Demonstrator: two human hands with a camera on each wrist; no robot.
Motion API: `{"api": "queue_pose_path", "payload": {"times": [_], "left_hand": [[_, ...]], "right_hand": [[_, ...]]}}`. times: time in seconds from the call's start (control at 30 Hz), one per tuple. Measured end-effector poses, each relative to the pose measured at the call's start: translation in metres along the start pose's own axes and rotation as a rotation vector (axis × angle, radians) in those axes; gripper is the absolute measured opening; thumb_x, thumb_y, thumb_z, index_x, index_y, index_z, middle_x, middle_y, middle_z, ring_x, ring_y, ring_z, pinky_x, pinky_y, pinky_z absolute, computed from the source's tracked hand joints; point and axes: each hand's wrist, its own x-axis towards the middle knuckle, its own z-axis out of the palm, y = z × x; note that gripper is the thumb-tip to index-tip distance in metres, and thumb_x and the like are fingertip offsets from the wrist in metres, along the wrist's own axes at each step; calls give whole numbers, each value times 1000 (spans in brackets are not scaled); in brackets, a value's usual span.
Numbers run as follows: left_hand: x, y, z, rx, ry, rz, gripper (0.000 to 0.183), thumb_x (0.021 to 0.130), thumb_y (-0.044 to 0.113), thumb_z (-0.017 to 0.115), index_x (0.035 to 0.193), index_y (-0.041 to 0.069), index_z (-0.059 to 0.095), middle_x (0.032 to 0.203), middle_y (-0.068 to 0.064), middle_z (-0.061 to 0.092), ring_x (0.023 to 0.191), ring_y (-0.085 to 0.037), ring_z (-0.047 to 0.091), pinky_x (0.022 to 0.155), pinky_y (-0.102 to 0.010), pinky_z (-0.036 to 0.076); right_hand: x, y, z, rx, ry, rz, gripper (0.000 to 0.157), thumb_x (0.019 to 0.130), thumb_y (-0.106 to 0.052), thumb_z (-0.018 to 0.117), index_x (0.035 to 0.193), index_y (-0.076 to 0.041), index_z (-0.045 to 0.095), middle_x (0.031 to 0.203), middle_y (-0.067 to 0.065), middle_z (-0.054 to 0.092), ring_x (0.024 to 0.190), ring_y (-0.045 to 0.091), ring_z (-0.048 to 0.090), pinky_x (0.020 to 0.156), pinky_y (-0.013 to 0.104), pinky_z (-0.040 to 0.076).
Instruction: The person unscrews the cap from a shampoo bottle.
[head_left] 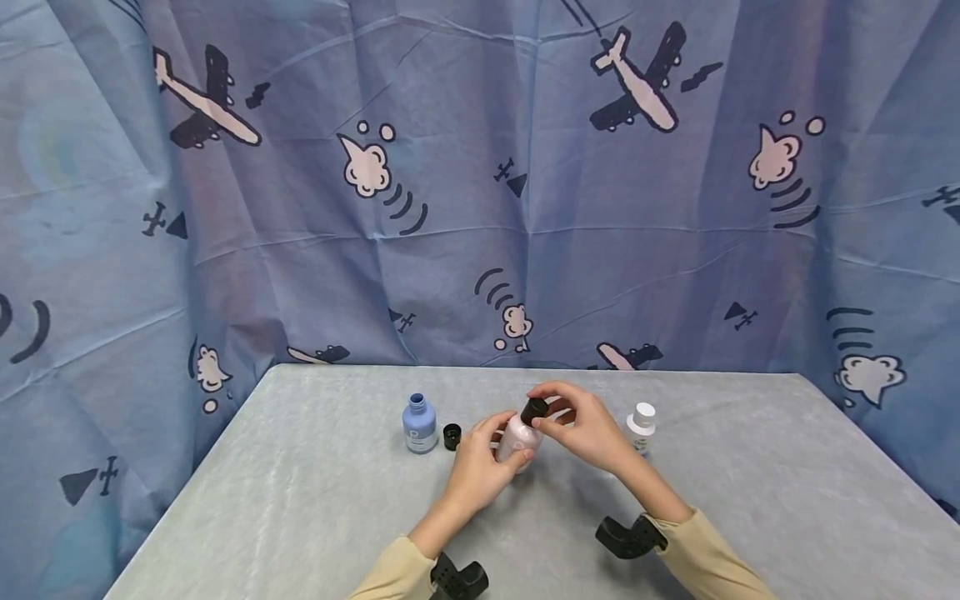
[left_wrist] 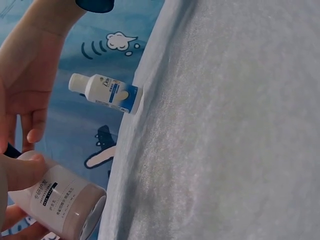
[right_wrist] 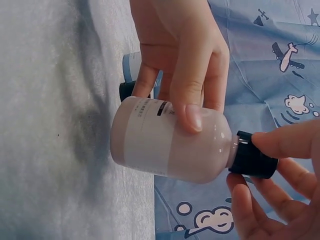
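A pale pink bottle point(right_wrist: 200, 150) with a printed label is held off the table, tilted, in my left hand point(head_left: 478, 467); the thumb lies across its side. My right hand point(head_left: 581, 427) pinches the black cap point(right_wrist: 254, 156) at the bottle's neck between thumb and fingers. In the right wrist view the cap sits at the neck with a bit of neck showing below it; whether it is threaded on, I cannot tell. To the left stands a blue bottle point(head_left: 420, 427) with its mouth uncovered, and beside it lies a loose black cap point(head_left: 452, 437), hollow side up.
A white bottle with a white cap point(head_left: 642, 425) stands right of my right hand; its blue lower label point(left_wrist: 131, 100) shows in the left wrist view. The grey cloth-covered table point(head_left: 300, 500) ends at a patterned blue curtain point(head_left: 465, 192).
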Motion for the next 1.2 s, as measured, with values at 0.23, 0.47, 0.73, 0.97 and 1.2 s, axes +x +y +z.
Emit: {"api": "queue_pose_path", "payload": {"times": [0.23, 0.47, 0.73, 0.97, 1.2], "left_hand": [[0, 0, 1, -13, -13, 1, 47, 80, 20, 76, 122, 3, 62, 110, -14, 68, 93, -23, 66, 71, -24, 54], [1, 1, 0, 1, 43, 34, 47, 75, 19, 80, 116, 4, 64, 104, -12, 69, 88, -23, 66, 70, -26, 54], [-1, 1, 0, 19, 29, 28, 51, 70, 22, 84, 115, 7, 66, 104, -8, 70, 90, -20, 66, 71, -27, 54], [-1, -1, 1, 26, 15, 46, 50, 74, 23, 82, 118, 7, 65, 107, -9, 69, 91, -21, 66, 71, -24, 52], [-3, -1, 1, -23, -39, 40, 49, 79, 21, 78, 122, 4, 62, 113, -13, 67, 94, -23, 66, 72, -22, 53]], "right_hand": [[0, 0, 3, 7, 7, -52, 28, 84, -7, 71, 111, -8, 65, 110, 10, 65, 95, 24, 64, 78, 30, 55], [0, -1, 6, -16, 38, 46, 37, 84, -21, 74, 117, -11, 62, 113, 9, 65, 93, 20, 64, 76, 31, 54], [-2, 1, 5, -29, 45, 92, 34, 76, -18, 80, 106, -7, 66, 96, 10, 67, 76, 13, 60, 65, 23, 51], [-4, 1, 2, 17, 14, 45, 36, 78, -10, 78, 110, -3, 65, 102, 14, 68, 81, 19, 66, 69, 25, 55], [-8, 2, -1, 54, -1, -36, 40, 76, 3, 75, 114, -3, 63, 111, 16, 65, 93, 29, 66, 77, 28, 56]]}}
